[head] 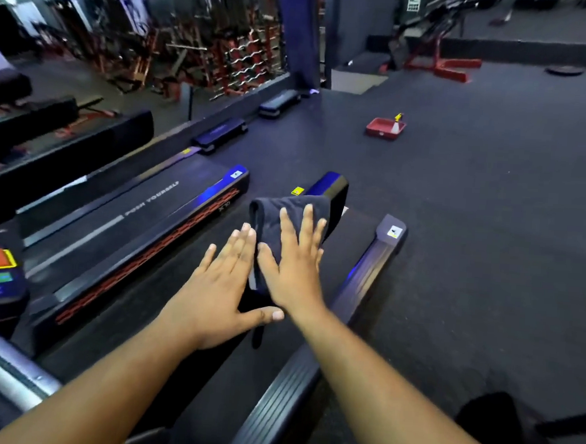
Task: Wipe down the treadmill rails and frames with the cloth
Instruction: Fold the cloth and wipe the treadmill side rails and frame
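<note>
Nearest the camera, a ribbed dark side rail (284, 389) of the treadmill is seen on the right, its grooved surface matte and hard, and a rounded silver metal bar (8, 365) is seen at the lower left. Between them the black running belt (159, 361) is laid flat and looks slightly rough.

Above the belt, both arms are stretched forward. The left hand (212, 285) is held open, fingers straight and together, its fingertips touching the edge of the dark cloth (286, 218). The right hand (294, 256) is also held open, fingers spread and laid flat on the cloth, so nothing is gripped; the cloth appears to be pressed between the two palms. It is soft, folded and limp, with a loose tail hung below the hands.

The step is judged to be a folding or smoothing of the cloth before a rail is wiped. It is best done with a flat, even pad formed, so that full contact is made along the rail's grooves, and with the hanging tail tucked in.

Further off, the rail's glossy end cap (392, 233) with a small label is seen, and beside it the neighbouring treadmill (141, 212) with a red perforated strip. Far across the rubbery speckled floor (492, 186), a red tray (381, 127) holding a spray bottle (397, 123) is set well apart.
</note>
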Available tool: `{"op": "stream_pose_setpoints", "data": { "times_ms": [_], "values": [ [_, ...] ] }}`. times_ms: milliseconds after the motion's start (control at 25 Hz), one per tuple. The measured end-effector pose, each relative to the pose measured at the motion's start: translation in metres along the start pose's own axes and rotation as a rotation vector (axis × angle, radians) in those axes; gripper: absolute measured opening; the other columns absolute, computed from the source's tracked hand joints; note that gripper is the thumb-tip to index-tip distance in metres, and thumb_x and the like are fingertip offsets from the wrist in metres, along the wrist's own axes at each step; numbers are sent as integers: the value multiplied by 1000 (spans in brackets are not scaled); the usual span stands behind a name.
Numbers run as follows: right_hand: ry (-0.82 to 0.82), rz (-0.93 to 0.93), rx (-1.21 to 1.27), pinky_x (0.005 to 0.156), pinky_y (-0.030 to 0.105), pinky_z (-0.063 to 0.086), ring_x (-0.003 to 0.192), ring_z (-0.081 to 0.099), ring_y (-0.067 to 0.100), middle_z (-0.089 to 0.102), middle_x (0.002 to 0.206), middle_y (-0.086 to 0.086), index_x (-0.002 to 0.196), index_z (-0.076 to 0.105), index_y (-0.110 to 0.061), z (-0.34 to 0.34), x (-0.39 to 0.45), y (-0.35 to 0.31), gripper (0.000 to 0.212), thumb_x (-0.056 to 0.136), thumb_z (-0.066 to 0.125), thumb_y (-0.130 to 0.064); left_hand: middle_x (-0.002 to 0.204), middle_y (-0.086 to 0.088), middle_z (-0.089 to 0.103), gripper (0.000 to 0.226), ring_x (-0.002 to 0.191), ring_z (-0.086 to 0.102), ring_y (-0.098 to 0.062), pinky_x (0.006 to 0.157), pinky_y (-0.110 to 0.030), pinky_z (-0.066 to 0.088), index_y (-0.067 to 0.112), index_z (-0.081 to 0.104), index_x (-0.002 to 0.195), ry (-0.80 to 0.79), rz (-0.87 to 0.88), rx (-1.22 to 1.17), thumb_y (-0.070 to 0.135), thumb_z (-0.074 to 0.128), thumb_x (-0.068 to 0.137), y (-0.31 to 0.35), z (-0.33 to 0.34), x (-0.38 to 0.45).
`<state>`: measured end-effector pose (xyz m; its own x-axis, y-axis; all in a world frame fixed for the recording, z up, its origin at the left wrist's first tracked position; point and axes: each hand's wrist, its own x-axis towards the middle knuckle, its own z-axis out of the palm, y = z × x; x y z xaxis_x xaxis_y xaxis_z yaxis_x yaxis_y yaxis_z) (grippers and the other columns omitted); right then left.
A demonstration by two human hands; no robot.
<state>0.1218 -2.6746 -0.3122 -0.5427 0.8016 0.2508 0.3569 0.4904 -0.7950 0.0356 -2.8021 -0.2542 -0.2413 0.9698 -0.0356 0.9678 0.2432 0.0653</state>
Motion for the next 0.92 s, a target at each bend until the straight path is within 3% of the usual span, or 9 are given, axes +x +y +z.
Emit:
{"op": "stream_pose_setpoints", "data": {
  "times_ms": [120, 200, 320, 440, 640, 800, 920],
  "values": [
    [36, 169, -24, 113, 72, 5, 150, -25, 26, -14, 166, -9, 155, 27, -34, -22, 76, -3, 81, 87, 52, -70, 157, 10, -38, 120, 146, -32, -6, 121, -36, -11, 29, -33, 148, 5, -5, 40, 102, 15, 66, 1, -1, 4],
    [24, 286, -47, 112, 75, 6, 150, -26, 27, -14, 166, -8, 153, 32, -35, -37, 107, -9, 73, 89, 57, -60, 157, 11, -37, 118, 146, -31, -6, 120, -36, -11, 31, -31, 149, -6, -5, 41, 102, 15, 67, 0, -2, 5],
    [60, 187, 65, 117, 69, 9, 151, -24, 27, -17, 166, -7, 156, 24, -35, -12, 55, -6, 63, 98, 50, -42, 158, 11, -35, 117, 146, -31, -5, 120, -36, -11, 32, -31, 149, -25, -1, 41, 101, 17, 67, 1, -3, 6],
    [70, 173, 178, 118, 64, 4, 151, -22, 27, -26, 164, -7, 158, 5, -37, 6, 13, -2, 73, 99, 48, -45, 160, 10, -32, 118, 146, -30, -6, 121, -36, -9, 30, -30, 149, -42, 5, 48, 101, 17, 67, 0, -4, 7],
    [139, 407, 252, 112, 74, 10, 153, -15, 27, -17, 166, -10, 156, 18, -41, -34, 104, 3, 85, 86, 59, -66, 159, 8, -33, 120, 147, -29, -9, 122, -37, -10, 26, -24, 154, -59, 7, 76, 99, 17, 68, 1, -3, 8],
    [140, 304, 434, 123, 55, 4, 153, -16, 25, -18, 166, -1, 158, 5, -37, 1, 26, -4, 83, 95, 59, -45, 162, 8, -27, 119, 149, -25, -8, 125, -40, -4, 26, -20, 155, -42, 12, 34, 99, 12, 67, 5, -2, 7],
    [159, 317, 456, 119, 57, 4, 153, -14, 25, -18, 166, 0, 158, 0, -38, 11, 22, -2, 85, 96, 58, -45, 164, 6, -22, 120, 150, -21, -9, 125, -41, -3, 26, -20, 156, -38, 16, 21, 99, 12, 66, 2, -3, 7]
  ]
}}
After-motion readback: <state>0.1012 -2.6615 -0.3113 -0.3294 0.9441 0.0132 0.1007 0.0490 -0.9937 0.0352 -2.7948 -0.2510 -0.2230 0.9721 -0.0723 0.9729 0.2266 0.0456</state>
